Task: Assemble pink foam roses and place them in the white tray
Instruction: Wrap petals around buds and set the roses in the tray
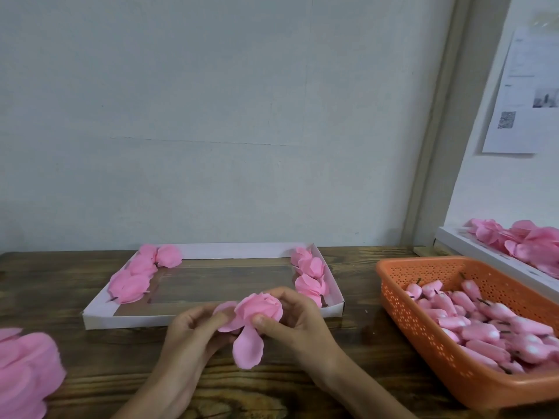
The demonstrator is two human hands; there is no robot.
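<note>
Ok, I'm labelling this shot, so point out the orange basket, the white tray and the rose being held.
orange basket (423, 343): head view, on its perforated left outer wall.
white tray (127, 320): head view, on its front wall.
rose (260, 306): head view, on the middle of the bloom.

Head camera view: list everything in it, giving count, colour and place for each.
wooden table: one, dark brown, under everything
white tray: one, white, mid table beyond the hands
finished roses: several, pink, along the tray's left and right ends
half-made rose: one, pink, between both hands, a petal hanging below
orange basket: one, orange, right of the table
rose buds: many, pink with dark stems, in the basket
petal stack: one pile, pink, at the left edge
second tray: one, white, far right, holding pink petals
paper sheet: one, white, on the right wall
left hand: pinches the rose's left side
right hand: pinches the rose's right side
</note>
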